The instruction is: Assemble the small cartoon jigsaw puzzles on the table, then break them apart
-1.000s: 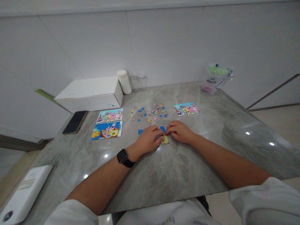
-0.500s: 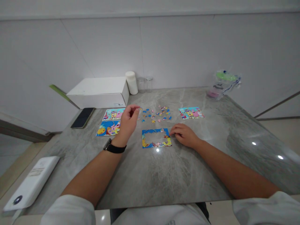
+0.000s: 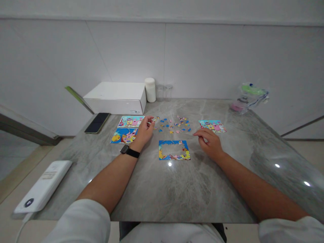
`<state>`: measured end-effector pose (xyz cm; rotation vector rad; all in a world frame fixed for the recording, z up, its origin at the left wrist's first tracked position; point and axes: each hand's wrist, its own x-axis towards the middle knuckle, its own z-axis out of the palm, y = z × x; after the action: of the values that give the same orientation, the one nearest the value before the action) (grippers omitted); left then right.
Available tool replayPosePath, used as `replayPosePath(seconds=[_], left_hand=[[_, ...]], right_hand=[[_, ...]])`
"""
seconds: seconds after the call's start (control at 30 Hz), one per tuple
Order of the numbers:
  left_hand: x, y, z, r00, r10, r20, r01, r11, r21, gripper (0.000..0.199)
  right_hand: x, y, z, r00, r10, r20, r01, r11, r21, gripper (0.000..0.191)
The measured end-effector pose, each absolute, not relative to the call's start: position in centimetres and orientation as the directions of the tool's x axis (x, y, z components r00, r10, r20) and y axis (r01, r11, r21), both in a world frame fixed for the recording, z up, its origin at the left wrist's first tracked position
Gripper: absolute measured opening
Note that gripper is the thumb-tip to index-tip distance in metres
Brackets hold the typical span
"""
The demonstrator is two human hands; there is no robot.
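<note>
Two cards (image 3: 123,134) partly hidden by left hand (image 3: 146,130), grip unclear; right hand (image 3: 209,142), grip parted; white box (image 3: 115,97) behind.

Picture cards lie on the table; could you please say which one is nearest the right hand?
The right card, lying alone just beyond the right hand; the other two cards lie together by the left hand.

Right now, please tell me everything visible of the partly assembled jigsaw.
The partly assembled jigsaw is a rectangular border, apparently thin card, printed blue above, yellow and pink below. Its ragged inner edge surrounds an opening showing the grey tabletop. It lies flat, nearer the camera than the loose pieces; neither the left hand nor right hand touches it.
</note>
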<state>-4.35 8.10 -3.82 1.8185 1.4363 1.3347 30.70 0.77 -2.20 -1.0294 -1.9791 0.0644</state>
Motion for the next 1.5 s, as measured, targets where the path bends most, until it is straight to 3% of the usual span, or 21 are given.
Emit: replayPosePath(seconds=[0.27,0.43,0.57,0.73,0.87,1.07,1.33,1.5], left_hand=[[-4.5,8.1,-4.1,-0.019,0.902,0.432,0.532,-0.357,0.768,0.025],[-4.1,7.6,-3.9,0.042,0.907,0.418,0.519,-0.377,0.767,0.027],[-3.8,7.0,-3.7,0.077,0.901,0.427,0.541,-0.397,0.741,0.026],[-3.6,7.1,-4.0,0.114,0.885,0.452,0.569,-0.431,0.700,0.025],[-3.3,7.3,-4.1,0.135,0.878,0.459,0.585,-0.444,0.678,0.026],[-3.0,7.1,-3.8,0.145,0.880,0.453,0.583,-0.445,0.679,0.026],[-2.9,7.0,-3.7,0.138,0.885,0.445,0.566,-0.440,0.697,0.027],[-2.9,7.0,-3.5,0.206,0.856,0.473,0.558,-0.500,0.662,0.013]], right_hand=[[29.2,4.6,3.7,-0.290,0.707,0.645,0.702,0.615,-0.358,0.025],[26.8,8.8,5.9,-0.341,0.763,0.549,0.713,0.590,-0.378,0.017],[24.2,10.0,3.8,-0.368,0.827,0.425,0.748,0.535,-0.394,0.015],[22.0,8.7,-0.2,-0.428,0.877,0.219,0.847,0.474,-0.241,0.023],[21.5,8.3,-1.3,-0.449,0.882,0.145,0.866,0.469,-0.174,0.028],[21.3,8.3,-1.6,-0.482,0.872,0.083,0.856,0.490,-0.168,0.023],[21.2,8.9,-2.8,-0.481,0.860,0.170,0.792,0.510,-0.337,0.009],[20.7,9.3,-3.2,-0.407,0.889,0.211,0.609,0.436,-0.662,0.009]])
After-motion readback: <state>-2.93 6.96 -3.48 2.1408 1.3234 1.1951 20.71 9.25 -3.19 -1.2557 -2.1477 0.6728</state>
